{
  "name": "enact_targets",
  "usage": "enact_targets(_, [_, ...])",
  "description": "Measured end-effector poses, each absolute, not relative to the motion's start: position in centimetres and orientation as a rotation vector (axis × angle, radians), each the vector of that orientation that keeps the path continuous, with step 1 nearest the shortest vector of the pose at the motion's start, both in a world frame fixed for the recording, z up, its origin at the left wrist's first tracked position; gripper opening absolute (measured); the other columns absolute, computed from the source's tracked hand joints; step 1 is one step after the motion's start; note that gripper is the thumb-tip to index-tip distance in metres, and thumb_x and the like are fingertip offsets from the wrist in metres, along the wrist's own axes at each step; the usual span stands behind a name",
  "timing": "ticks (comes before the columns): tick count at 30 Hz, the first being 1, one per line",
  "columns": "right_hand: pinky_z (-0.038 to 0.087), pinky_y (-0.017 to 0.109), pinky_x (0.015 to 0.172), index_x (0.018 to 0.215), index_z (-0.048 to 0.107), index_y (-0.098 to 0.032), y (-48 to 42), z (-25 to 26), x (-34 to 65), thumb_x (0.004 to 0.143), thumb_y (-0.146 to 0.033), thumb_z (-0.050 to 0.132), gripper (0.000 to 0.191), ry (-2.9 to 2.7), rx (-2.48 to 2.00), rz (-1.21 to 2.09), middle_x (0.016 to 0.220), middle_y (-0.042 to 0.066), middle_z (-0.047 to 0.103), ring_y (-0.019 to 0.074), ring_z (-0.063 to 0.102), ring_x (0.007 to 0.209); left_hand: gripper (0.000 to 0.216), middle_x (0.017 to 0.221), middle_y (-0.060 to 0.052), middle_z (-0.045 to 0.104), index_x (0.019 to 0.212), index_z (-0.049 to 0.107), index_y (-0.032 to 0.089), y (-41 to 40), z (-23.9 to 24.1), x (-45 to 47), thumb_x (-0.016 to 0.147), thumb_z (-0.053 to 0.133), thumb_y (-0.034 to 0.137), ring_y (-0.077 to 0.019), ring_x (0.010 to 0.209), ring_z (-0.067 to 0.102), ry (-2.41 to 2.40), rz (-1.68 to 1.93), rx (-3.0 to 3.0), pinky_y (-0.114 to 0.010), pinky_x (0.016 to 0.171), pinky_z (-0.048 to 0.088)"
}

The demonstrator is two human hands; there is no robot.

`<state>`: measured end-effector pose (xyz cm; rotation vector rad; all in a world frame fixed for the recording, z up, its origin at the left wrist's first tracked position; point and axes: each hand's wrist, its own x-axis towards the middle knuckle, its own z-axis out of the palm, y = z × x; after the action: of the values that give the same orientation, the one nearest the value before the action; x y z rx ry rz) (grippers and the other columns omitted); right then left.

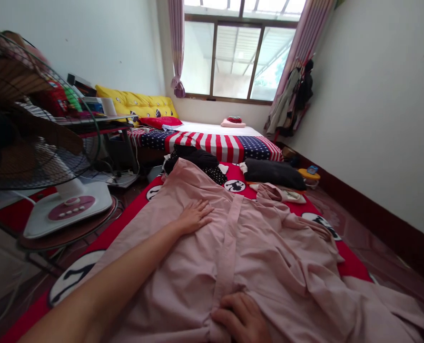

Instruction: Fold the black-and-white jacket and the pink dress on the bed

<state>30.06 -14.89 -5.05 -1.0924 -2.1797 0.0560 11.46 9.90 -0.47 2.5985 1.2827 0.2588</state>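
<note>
A large pale pink garment [269,247] lies spread over a red mat [133,209] printed with black-and-white figures. My left hand [193,216] is stretched forward and rests flat on the cloth, fingers spread, just left of a long front band that runs down the garment. At the bottom edge, my right hand [242,319] presses on the lower end of that band with its fingers curled; whether it pinches the fabric is unclear.
A standing fan [36,143] with a white base fills the left. Black clothes [197,159] and a dark pillow [274,174] lie beyond the garment. A striped bed [215,143] sits under the window. Clothes hang at the right wall [292,100].
</note>
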Motion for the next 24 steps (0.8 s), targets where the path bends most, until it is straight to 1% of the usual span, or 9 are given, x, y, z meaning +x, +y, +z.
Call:
enact_targets(3, [0.046,0.032,0.073,0.106,0.061,-0.024,-14.9,-5.0,30.1,0.094,-0.034,0.045,0.022,-2.232,-1.069,-0.001,0.088,0.004,0.061,0.0185,0.056,0.081,0.047,0.154,-0.01,0.03,0.137,0.049,0.029,7.9,0.4,12.1,0.092,0.047,0.04,-0.0322,0.142,0.025,1.364,0.282,2.509,-0.055,0.111,0.022])
enact_targets(6, [0.047,0.033,0.072,0.107,0.061,-0.023,-14.9,-4.6,30.0,0.091,-0.035,0.05,0.023,-2.266,-1.007,-0.021,0.091,0.005,0.059,0.0197,0.056,0.083,0.038,0.149,-0.013,0.038,0.122,0.063,0.023,3.1,1.4,12.2,0.085,0.057,0.028,-0.0304,0.135,0.039,1.228,0.445,2.496,-0.044,0.11,0.031])
enact_targets(9, [0.047,0.033,0.072,0.109,0.06,-0.023,-15.2,-3.8,29.7,0.09,-0.03,0.051,0.022,-2.24,-1.023,0.053,0.095,0.006,0.059,0.0205,0.056,0.087,0.033,0.135,-0.01,0.053,0.113,0.067,0.024,-3.5,2.0,11.4,0.082,0.062,0.032,-0.0244,0.12,0.053,0.982,0.606,2.439,-0.034,0.102,0.042])
enact_targets(12, [0.046,0.032,0.075,0.104,0.061,-0.024,-15.4,-2.9,29.2,0.092,-0.025,0.049,0.016,-2.149,-1.116,0.169,0.097,0.005,0.061,0.0199,0.056,0.09,0.048,0.121,-0.005,0.06,0.117,0.063,0.029,-9.2,2.1,10.5,0.072,0.072,0.043,-0.0214,0.106,0.059,0.85,0.591,2.413,-0.031,0.093,0.047])
enact_targets(14, [0.046,0.031,0.075,0.098,0.062,-0.025,-15.5,-2.7,28.9,0.092,-0.023,0.051,0.013,-2.109,-1.139,0.207,0.096,0.004,0.062,0.0191,0.057,0.089,0.06,0.12,-0.003,0.06,0.123,0.058,0.032,-11.7,1.6,10.0,0.066,0.077,0.038,-0.0222,0.105,0.058,0.904,0.587,2.434,-0.033,0.093,0.047])
enact_targets(16, [0.046,0.03,0.074,0.097,0.062,-0.025,-15.3,-2.7,28.8,0.091,-0.022,0.054,0.011,-2.102,-1.143,0.205,0.094,0.003,0.062,0.0186,0.058,0.087,0.056,0.117,-0.003,0.061,0.123,0.057,0.032,-12.9,0.5,9.6,0.069,0.071,0.023,-0.0217,0.104,0.057,1.032,0.622,2.459,-0.033,0.091,0.046])
enact_targets(18, [0.047,0.029,0.072,0.097,0.063,-0.025,-15.2,-2.9,28.8,0.089,-0.022,0.056,0.011,-2.103,-1.141,0.193,0.091,0.003,0.062,0.0185,0.059,0.084,0.047,0.108,-0.004,0.064,0.117,0.061,0.028,-13.3,-0.6,9.0,0.073,0.06,0.01,-0.0207,0.098,0.058,1.165,0.635,2.496,-0.032,0.086,0.047])
enact_targets(21, [0.048,0.03,0.073,0.098,0.063,-0.026,-15.1,-3.4,29.1,0.088,-0.022,0.058,0.013,-2.101,-1.136,0.208,0.093,0.003,0.062,0.0188,0.059,0.086,0.038,0.096,-0.005,0.066,0.103,0.066,0.025,-13.1,-1.3,7.3,0.073,0.052,0.005,-0.0223,0.09,0.059,1.335,0.591,2.572,-0.033,0.079,0.048])
enact_targets(24, [0.05,0.031,0.078,0.102,0.064,-0.027,-15.3,-3.8,29.5,0.088,-0.02,0.058,0.017,-2.074,-1.143,0.229,0.097,0.004,0.063,0.0194,0.06,0.09,0.041,0.096,-0.005,0.067,0.097,0.068,0.024,-12.6,-0.5,3.8,0.07,0.048,0.001,-0.0235,0.092,0.06,1.478,0.557,2.588,-0.034,0.079,0.048])
